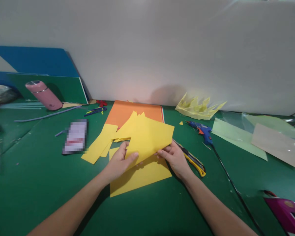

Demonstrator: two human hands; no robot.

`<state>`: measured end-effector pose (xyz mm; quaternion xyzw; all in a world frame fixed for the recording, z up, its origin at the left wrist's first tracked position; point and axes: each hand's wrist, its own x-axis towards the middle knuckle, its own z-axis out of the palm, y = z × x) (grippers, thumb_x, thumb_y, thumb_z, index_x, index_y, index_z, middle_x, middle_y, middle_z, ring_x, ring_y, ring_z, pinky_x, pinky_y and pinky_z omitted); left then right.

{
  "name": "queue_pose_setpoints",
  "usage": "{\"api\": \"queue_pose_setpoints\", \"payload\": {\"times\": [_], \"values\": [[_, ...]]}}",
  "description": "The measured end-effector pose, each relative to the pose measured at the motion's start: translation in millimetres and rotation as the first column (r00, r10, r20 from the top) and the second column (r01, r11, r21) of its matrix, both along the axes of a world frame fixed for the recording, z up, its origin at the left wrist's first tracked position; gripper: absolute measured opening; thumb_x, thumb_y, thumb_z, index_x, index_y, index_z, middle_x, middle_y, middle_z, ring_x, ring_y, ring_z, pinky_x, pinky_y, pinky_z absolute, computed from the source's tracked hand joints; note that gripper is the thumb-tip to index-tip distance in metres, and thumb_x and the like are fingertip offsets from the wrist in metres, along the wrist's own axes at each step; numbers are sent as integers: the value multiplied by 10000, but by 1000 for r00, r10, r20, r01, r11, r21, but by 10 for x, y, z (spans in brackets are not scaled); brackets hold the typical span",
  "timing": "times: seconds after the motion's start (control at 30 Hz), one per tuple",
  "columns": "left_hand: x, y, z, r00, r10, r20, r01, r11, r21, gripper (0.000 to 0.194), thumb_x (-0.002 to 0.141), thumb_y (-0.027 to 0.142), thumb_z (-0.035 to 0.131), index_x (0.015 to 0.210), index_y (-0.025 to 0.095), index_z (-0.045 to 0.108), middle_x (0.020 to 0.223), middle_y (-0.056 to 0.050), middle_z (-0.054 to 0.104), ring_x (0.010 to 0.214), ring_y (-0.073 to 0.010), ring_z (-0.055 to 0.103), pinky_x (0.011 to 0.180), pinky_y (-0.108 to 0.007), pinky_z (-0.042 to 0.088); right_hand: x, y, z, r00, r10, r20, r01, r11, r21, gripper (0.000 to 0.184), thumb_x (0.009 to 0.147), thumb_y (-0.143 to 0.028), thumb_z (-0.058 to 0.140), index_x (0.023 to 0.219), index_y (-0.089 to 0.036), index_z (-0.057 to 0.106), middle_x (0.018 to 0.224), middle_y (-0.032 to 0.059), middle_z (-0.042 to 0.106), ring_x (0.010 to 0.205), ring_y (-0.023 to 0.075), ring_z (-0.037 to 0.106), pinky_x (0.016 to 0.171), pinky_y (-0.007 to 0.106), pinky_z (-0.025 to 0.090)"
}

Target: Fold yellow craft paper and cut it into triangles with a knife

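Both my hands grip one sheet of yellow paper, held tilted above the table. My left hand pinches its lower left edge, thumb on top. At the lower right edge my right hand pinches it between thumb and fingers. Beneath lies another flat yellow sheet, partly shaded. Just behind the held sheet are several pointed yellow cut pieces, partly hidden by it. Yellow strips lie to the left. A yellow and black utility knife rests beside my right hand.
An orange paper stack lies behind. To the right are a blue glue gun with a black cord, a pale yellow spiky paper piece and pale sheets. On the left stand a pink bottle and a blurred phone.
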<state>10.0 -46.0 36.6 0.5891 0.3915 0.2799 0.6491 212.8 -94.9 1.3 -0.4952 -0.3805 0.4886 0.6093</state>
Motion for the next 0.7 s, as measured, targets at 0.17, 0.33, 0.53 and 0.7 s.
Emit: {"api": "queue_pose_setpoints", "payload": {"times": [0.17, 0.33, 0.53, 0.7], "values": [[6, 16, -7, 997, -19, -70, 26, 994, 102, 423, 707, 272, 597, 1107, 197, 483, 1085, -129, 655, 1011, -273, 637, 822, -442, 530, -7, 1, 1, 998, -55, 12, 55, 997, -48, 427, 589, -524, 784, 774, -172, 628, 619, 29, 693, 491, 161, 631, 484, 282, 542], [-18, 53, 18, 993, -19, -115, 42, 978, 202, 423, 726, 293, 583, 1132, 192, 524, 1105, -130, 662, 1042, -278, 624, 847, -458, 513, -12, 10, 26, 989, -145, -11, 145, 989, 21, 418, 642, -571, 737, 739, -184, 615, 575, 13, 659, 512, 175, 649, 481, 286, 551], [-90, 81, -50, 966, 99, -240, -10, 938, 346, 317, 760, 323, 550, 1046, 189, 578, 1040, -98, 691, 945, -253, 657, 798, -421, 525, 107, 7, 23, 967, -254, -5, 252, 956, 150, 439, 747, -633, 602, 875, -213, 609, 765, 38, 687, 599, 165, 662, 491, 269, 527], [-126, 47, -65, 947, 173, -271, 32, 788, 615, 188, 785, 196, 463, 932, 209, 580, 961, -61, 686, 932, -228, 634, 817, -399, 500, 123, -21, 42, 981, -170, 88, 149, 968, 202, 583, 606, -463, 799, 1097, -273, 549, 926, 38, 696, 690, 175, 649, 546, 287, 536]]}}
